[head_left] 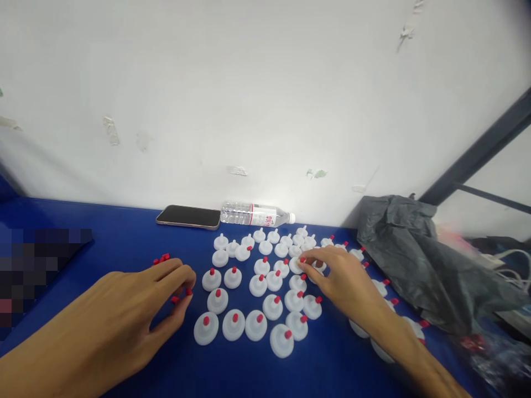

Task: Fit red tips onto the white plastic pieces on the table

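In the lower left of the frame, the left hand [133,309] pinches a small red cap [189,292] between thumb and forefinger, just left of the nearest white discs. Another red piece [175,300] shows in the gap under its curled fingers; whether the hand holds it or it lies on the blue table [232,373] cannot be told. A few loose red caps [161,258] lie just beyond the knuckles, left of centre.

The right hand [342,276] reaches in from the lower right, its thumb and forefinger closed on a second red cap [302,260] — this one at the spout of a white disc [295,266] right of centre. The disc sits on the table just left of the fingertips, partly behind the cap.

Spouted white discs spread across the middle and right of the frame. Those in the lower middle, such as the capped disc [206,329], wear red tips; a cluster at the back, including the bare-spouted disc [221,241], shows white spouts. More capped discs lie right of the right forearm, partly covered by it.

Along the wall [265,110] lie a phone [188,216] and a clear bottle [257,214] — end to end — and a dark plastic bag [406,249] slumps at the right.
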`<state>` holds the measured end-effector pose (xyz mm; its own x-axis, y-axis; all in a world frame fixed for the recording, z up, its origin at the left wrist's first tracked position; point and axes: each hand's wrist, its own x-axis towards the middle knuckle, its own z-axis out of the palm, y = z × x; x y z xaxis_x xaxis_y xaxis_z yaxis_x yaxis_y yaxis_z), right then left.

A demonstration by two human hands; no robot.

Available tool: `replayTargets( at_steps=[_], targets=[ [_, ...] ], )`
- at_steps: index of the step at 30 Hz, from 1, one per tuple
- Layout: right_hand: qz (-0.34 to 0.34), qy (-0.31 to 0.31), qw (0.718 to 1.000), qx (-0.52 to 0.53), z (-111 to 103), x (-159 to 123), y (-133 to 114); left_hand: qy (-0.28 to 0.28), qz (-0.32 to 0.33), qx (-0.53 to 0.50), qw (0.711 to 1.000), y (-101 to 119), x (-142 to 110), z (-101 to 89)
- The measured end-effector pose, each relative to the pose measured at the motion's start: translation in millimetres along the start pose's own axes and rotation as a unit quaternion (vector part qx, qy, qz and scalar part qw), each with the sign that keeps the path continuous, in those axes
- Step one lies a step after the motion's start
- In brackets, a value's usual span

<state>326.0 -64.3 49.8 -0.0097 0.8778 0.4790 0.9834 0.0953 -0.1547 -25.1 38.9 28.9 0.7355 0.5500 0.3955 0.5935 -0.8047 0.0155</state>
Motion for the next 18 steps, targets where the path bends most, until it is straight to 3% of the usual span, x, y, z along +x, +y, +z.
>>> replayTargets(
  at_steps=[9,12,14,16,18],
  targets=[
    [-0.038,-0.043,0.998,0.022,2.6,-0.3,-7.1,0.014,0.088,0.041,0.995,-10.3,3.2,1.4],
    [-0.015,-0.024,1.000,0.009,-16.6,0.3,-0.3,0.044,0.085,0.037,0.995,-8.4,2.9,2.4],
    [0.022,0.020,0.999,-0.014,-36.4,-6.8,8.0,0.062,0.085,0.027,0.994,-8.8,0.2,6.1],
    [0.058,0.066,0.995,-0.041,-53.5,-24.0,18.0,0.076,0.080,0.008,0.994,-11.8,-4.7,12.8],
    [0.068,0.074,0.993,-0.058,-61.2,-49.3,28.6,0.075,0.054,-0.044,0.995,-16.0,-10.0,20.6]
  ],
)
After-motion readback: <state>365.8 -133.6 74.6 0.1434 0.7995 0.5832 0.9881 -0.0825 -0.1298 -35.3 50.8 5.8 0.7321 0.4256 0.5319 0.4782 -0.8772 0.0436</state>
